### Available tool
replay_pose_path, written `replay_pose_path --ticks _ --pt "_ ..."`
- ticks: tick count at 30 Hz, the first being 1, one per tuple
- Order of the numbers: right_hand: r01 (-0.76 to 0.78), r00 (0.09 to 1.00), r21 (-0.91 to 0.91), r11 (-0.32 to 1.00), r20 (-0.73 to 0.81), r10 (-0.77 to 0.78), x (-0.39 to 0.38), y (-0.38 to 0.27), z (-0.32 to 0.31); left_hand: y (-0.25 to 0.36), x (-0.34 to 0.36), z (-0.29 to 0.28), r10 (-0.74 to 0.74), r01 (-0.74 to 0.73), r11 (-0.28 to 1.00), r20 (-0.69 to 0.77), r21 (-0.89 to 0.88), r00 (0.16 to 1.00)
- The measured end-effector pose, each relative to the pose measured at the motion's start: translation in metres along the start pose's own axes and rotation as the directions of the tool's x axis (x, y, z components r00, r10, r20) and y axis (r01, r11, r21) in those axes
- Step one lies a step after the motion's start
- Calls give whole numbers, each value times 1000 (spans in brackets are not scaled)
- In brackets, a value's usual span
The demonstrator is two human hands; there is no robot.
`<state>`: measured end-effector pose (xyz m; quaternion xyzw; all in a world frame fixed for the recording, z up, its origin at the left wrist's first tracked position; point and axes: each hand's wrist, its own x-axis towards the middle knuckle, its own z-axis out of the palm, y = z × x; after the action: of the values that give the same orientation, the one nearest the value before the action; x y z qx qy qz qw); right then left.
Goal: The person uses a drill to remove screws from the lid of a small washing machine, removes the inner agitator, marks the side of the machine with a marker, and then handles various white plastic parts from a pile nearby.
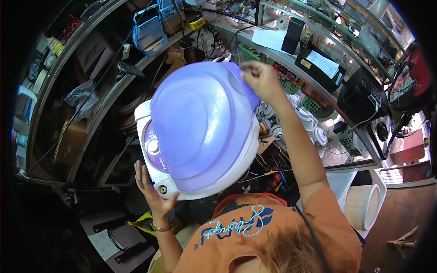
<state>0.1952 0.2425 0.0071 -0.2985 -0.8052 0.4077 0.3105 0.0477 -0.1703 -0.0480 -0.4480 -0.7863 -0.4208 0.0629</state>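
R grip point(258, 82), L grip point(157, 193) on purple/wht appl. point(195, 123) w/ lettering point(162, 160).

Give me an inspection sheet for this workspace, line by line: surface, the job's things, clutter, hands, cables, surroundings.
Surface: area directly beneath the appliance hidden; a white paper lies on the glass counter ahead.
Job's things: purple and white appliance with domed cover and round white knob, tilted in view; its underside is hidden.
Clutter: hand tools below the appliance; white round parts and a green basket to the right.
Hands: left hand spread at the near left corner; right hand curled on the far right rim.
Cables: black cord over the orange shirt.
Surroundings: dark shelving on the left; blue bin ahead.
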Motion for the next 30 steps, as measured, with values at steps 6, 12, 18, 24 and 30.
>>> replay_pose_path --ticks 6,12,18,24,30 --pt "149 893 761 631 171 -417 0 -115 25 35 -8 37 263 -266 950 41 164 964" --pt "136 792 791 597 275 -545 1 -131 41 -32 -50 36 -64 38 996 -336 -86 940" --pt "192 974 -382 904 188 -127 -5 46 66 -62 -68 52 -192 44 940 -418 -338 888" --pt "82 977 -535 841 211 40 -46 92 80 -86 -77 65 -181 25 944 -452 -329 874" --pt "133 991 -679 722 107 -82 -47 89 88 -105 -93 68 -142 -22 946 -477 -322 867"
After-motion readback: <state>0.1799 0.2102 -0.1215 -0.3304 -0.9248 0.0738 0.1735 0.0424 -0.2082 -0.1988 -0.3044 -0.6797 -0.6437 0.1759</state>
